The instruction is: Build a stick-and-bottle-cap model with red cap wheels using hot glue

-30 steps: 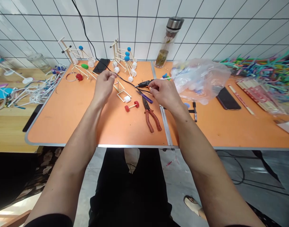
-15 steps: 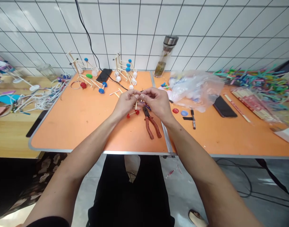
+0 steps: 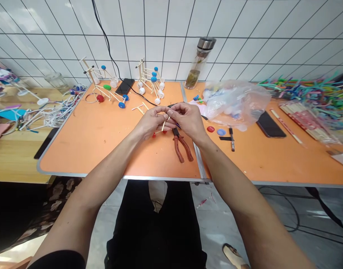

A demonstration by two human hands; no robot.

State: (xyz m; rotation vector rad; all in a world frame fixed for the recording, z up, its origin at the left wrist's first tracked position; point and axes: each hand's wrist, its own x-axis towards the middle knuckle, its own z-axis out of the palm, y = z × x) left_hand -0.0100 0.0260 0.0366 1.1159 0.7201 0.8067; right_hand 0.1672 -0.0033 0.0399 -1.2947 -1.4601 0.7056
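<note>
My left hand [image 3: 150, 121] and my right hand [image 3: 188, 118] meet above the middle of the orange table [image 3: 104, 142], fingers pinched together on a thin wooden stick [image 3: 165, 123]. Under the hands a red-capped axle piece [image 3: 154, 133] peeks out. Red-handled pliers [image 3: 182, 145] lie just below my right hand. A small stick triangle [image 3: 140, 108] rests on the table beyond my left hand.
Stick models with blue, white, red and green caps [image 3: 150, 82] stand at the back. A glass bottle [image 3: 199, 63], a plastic bag [image 3: 235, 102], two phones [image 3: 269, 125], a marker [image 3: 232, 134], loose caps [image 3: 213, 130] and coloured straws [image 3: 306, 89] lie to the right. A black cable [image 3: 110, 52] hangs down the wall.
My hands have come together from apart; the left let go of the stick frame, the right left the black tool, and both now pinch a wooden stick.
</note>
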